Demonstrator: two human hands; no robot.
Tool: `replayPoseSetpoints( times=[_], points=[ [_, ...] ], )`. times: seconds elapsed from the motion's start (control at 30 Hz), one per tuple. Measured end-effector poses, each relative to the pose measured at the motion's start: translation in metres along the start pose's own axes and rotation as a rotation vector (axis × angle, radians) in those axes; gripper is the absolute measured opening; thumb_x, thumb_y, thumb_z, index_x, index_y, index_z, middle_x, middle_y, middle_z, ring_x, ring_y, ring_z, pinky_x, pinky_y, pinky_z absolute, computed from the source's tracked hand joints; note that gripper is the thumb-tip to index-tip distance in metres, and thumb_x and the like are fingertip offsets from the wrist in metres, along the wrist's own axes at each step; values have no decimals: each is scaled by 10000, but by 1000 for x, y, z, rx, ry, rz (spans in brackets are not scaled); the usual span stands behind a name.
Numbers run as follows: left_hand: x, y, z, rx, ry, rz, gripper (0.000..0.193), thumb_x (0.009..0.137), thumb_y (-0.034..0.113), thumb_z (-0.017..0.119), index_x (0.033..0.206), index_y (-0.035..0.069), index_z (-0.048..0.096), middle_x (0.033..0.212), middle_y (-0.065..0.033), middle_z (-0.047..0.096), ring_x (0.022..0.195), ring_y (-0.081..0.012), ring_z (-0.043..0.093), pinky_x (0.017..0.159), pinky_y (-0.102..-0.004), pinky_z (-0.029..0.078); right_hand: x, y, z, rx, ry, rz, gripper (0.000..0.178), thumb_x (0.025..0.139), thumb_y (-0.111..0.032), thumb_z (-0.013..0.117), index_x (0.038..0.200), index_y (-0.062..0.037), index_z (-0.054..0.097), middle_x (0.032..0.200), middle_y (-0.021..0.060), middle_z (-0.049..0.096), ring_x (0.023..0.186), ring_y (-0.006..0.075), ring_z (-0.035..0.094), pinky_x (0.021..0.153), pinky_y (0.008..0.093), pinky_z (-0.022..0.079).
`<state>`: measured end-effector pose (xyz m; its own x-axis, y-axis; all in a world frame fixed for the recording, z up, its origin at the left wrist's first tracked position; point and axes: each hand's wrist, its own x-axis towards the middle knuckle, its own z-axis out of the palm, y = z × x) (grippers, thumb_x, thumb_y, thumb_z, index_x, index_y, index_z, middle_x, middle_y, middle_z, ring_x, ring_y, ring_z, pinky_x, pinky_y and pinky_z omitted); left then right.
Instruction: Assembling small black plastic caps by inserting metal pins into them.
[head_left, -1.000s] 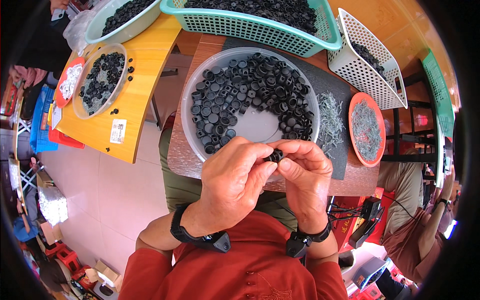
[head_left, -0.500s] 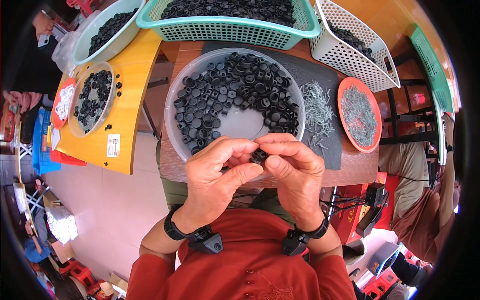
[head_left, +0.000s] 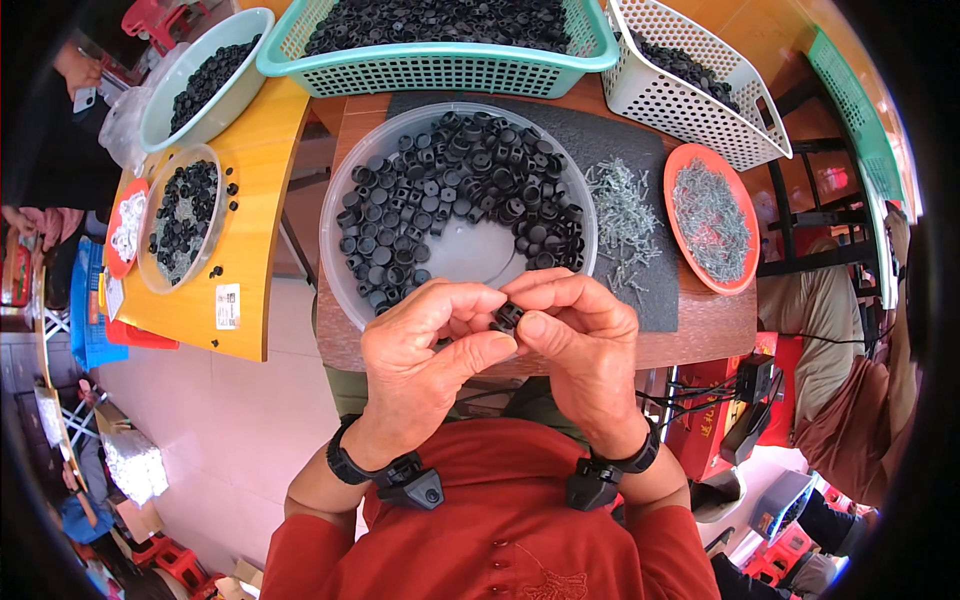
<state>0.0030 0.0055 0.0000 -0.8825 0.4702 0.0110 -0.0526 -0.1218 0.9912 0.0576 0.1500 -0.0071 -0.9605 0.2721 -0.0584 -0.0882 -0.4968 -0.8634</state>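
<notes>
Between the fingertips of both hands is a small black plastic part [head_left: 507, 317], partly covered by fingers. My left hand [head_left: 425, 335] pinches it from one side, thumb and forefinger closed. From the other side my right hand [head_left: 578, 325] grips it in the same way. Just beyond my hands stands a round, clear plastic tub [head_left: 338, 262] holding many loose black plastic parts [head_left: 395, 240]; its near bottom shows bare. To its right, a heap of thin silvery metal pins or screws [head_left: 622, 215] lies on a dark mat [head_left: 660, 300].
An orange-red plate [head_left: 752, 262] of similar metal pieces sits at the table's right. A green basket [head_left: 440, 75] and a white basket [head_left: 690, 125] of black parts stand behind. On a yellow table [head_left: 255, 200] at left are more tubs. Another person's hand [head_left: 80, 70] shows at upper left.
The table and its containers have shifted slightly left in the picture. Both hands keep hold of the black part, which shows a little more between the fingertips.
</notes>
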Motion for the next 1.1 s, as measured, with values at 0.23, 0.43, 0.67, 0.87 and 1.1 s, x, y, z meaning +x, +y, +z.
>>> replayPoseSetpoints(
  times=[0.23, 0.43, 0.67, 0.87, 1.1],
  points=[
    [-1, 2, 0, -14, 7, -10, 293, 726, 44, 737, 997, 0, 636, 854, -33, 597, 754, -85, 568, 667, -223, 492, -1, -2, 1, 13, 14, 3, 154, 786, 73, 633, 926, 10, 646, 935, 62, 599, 814, 107, 566, 707, 224, 472],
    [3, 3, -2, 98, -76, 32, 318, 734, -23, 713, 1041, -18, 633, 825, -20, 579, 732, -79, 549, 620, -198, 464, 0, -1, -2, -10, -14, 7, 145, 789, 68, 632, 916, 4, 659, 848, 39, 594, 777, 99, 559, 693, 219, 470],
    [6, 7, -4, -52, -127, -62, 278, 766, 16, 698, 1024, -41, 614, 856, -90, 656, 766, -132, 636, 682, -247, 529, -1, -1, -1, -15, -10, 9, 126, 793, 49, 640, 906, 0, 666, 802, 24, 584, 723, 82, 559, 620, 200, 479],
    [11, 7, -4, -192, -196, -128, 203, 801, -2, 657, 984, -63, 593, 884, -131, 660, 791, -163, 652, 712, -276, 549, -2, -3, -2, -72, 10, 25, 107, 801, 27, 645, 901, -2, 668, 776, 8, 571, 681, 60, 556, 570, 183, 478],
    [11, -11, -5, -5, -181, 18, 270, 798, 122, 692, 977, -42, 572, 856, -86, 646, 752, -120, 626, 655, -240, 530, -5, -4, 4, -129, 64, -8, 99, 809, 37, 629, 892, -1, 667, 796, 7, 564, 678, 54, 556, 549, 178, 466]
  ],
)
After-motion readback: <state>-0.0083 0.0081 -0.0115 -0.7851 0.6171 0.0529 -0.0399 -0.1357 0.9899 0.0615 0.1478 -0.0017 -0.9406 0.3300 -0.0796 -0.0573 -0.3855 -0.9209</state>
